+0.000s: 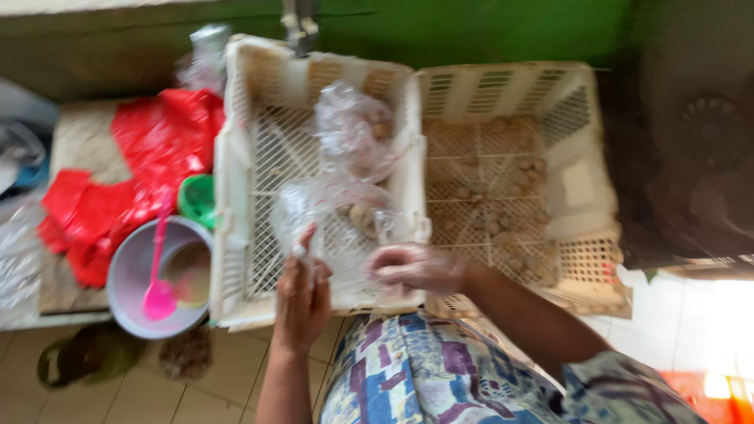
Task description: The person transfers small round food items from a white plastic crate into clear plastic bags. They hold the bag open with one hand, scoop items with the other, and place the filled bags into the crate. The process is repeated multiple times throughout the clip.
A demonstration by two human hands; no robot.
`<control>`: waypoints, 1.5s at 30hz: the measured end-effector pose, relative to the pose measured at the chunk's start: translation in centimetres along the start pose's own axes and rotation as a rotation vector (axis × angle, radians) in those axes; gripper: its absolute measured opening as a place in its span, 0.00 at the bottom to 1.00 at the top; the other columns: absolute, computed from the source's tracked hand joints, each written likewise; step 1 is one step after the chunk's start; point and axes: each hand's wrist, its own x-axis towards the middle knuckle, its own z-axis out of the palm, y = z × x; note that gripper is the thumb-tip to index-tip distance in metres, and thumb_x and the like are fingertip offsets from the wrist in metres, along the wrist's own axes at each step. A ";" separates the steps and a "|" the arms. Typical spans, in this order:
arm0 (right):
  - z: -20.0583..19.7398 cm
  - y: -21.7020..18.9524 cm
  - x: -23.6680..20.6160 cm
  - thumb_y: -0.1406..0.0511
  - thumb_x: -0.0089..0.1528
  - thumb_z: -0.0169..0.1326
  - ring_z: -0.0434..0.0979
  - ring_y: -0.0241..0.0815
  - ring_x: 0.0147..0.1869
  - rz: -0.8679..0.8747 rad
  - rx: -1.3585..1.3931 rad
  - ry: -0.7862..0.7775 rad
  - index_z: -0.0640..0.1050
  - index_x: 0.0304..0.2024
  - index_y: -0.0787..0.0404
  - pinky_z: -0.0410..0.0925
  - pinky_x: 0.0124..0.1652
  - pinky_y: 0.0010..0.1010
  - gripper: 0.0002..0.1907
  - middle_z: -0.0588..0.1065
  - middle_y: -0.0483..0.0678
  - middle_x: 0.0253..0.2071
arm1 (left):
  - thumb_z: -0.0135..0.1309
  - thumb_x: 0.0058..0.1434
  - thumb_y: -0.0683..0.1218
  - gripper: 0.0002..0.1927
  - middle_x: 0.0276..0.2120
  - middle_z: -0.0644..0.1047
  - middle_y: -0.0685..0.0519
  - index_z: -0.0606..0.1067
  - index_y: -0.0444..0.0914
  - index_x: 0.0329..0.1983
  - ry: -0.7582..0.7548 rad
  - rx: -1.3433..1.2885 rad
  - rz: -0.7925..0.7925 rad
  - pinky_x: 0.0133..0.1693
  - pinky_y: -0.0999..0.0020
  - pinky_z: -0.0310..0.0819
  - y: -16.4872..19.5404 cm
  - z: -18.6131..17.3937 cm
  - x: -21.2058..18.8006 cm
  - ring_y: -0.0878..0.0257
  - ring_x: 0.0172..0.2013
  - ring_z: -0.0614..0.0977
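While blurred by motion, left hand [301,297] pinching clear plastic bag [334,208] over near-left white crate [236,196]; right hand [412,268], gloved, half-open beside bag, grip unclear

Two cream plastic crates [236,196] with matt lattice walls are sitting side by side. Thin, clear, crinkled plastic bags [345,133] are catching glossy highlights; the left hand [302,302] is gripping one bag [326,206]. The right hand [416,268] is wearing a filmy transparent glove. Shiny red plastic sheeting [157,149] is lying beside a smooth grey plastic bowl [126,275] holding a glossy pink plastic spoon [159,290]. The printed garment [424,377] is looking like soft cloth.
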 end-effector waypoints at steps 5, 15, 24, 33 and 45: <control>1.9 -0.3 3.8 0.61 0.67 0.56 0.67 0.55 0.68 -0.561 -0.735 0.496 0.72 0.62 0.65 0.65 0.61 0.43 0.23 0.70 0.61 0.64 | 0.41 0.70 0.32 0.46 0.69 0.66 0.34 0.36 0.57 0.81 0.030 -0.010 0.263 0.38 0.66 0.80 -0.2 1.0 0.2 0.66 0.31 0.79; -15.3 3.4 -3.2 0.66 0.67 0.49 0.78 0.40 0.46 0.076 -0.784 0.825 0.79 0.46 0.57 0.74 0.51 0.35 0.09 0.78 0.48 0.45 | 0.40 0.69 0.31 0.48 0.71 0.64 0.33 0.35 0.62 0.81 0.056 -0.008 0.238 0.36 0.67 0.81 -0.8 1.1 -0.1 0.65 0.30 0.79; -15.4 4.1 0.1 0.57 0.53 0.63 0.74 0.56 0.54 0.195 -1.468 0.638 0.78 0.47 0.59 0.70 0.50 0.47 0.22 0.75 0.58 0.50 | 0.38 0.71 0.32 0.47 0.71 0.64 0.32 0.36 0.61 0.81 0.044 -0.018 0.298 0.39 0.67 0.82 -0.8 1.2 0.2 0.67 0.30 0.79; -12.2 4.9 0.4 0.71 0.57 0.51 0.72 0.60 0.61 0.026 -1.260 0.361 0.73 0.57 0.58 0.68 0.55 0.49 0.24 0.71 0.60 0.61 | 0.41 0.70 0.34 0.32 0.67 0.70 0.33 0.51 0.35 0.76 0.122 0.035 0.196 0.42 0.62 0.80 0.8 -0.4 0.6 0.53 0.38 0.82; -10.0 2.3 -0.9 0.64 0.68 0.47 0.77 0.38 0.39 0.547 -0.782 0.399 0.73 0.58 0.52 0.75 0.39 0.31 0.15 0.78 0.46 0.45 | 0.44 0.69 0.34 0.34 0.68 0.71 0.34 0.49 0.36 0.77 0.139 0.016 0.235 0.41 0.58 0.81 0.8 -1.8 0.6 0.44 0.41 0.84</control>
